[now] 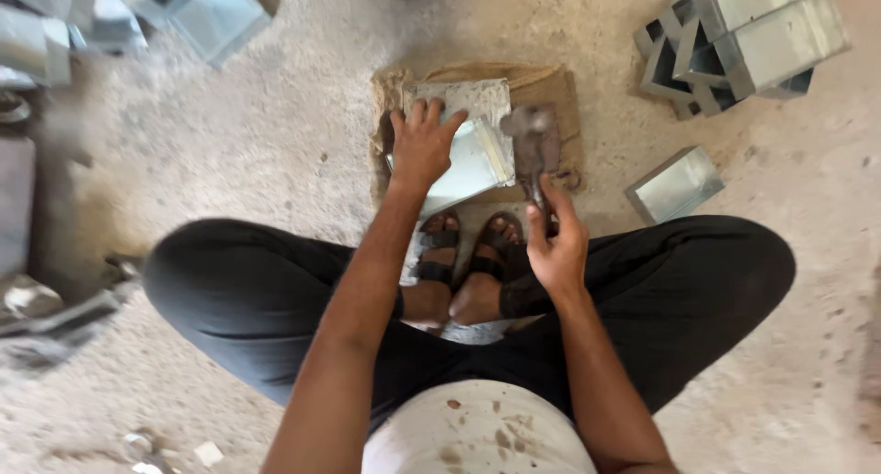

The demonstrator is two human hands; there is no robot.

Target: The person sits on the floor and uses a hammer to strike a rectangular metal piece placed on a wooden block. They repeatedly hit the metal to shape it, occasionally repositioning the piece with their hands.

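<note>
Nearest, the right hand (pixel 555 245) grips a blurred rusty hammer (pixel 532 144) raised over the bent shiny sheet-metal piece (pixel 473 157), which the left hand (pixel 422 144) presses flat, fingers spread, onto brown sacking (pixel 551 89) on the dusty floor (pixel 275 134). Folded metal boxes (pixel 743 38) are stacked at the far right, one (pixel 674 185) alone nearer, so several look finished while this piece looks unfinished.

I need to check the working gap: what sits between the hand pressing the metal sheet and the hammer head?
In the head view, only the metal sheet spans the stretch between the left hand and the hammer, held by the right hand.
</note>
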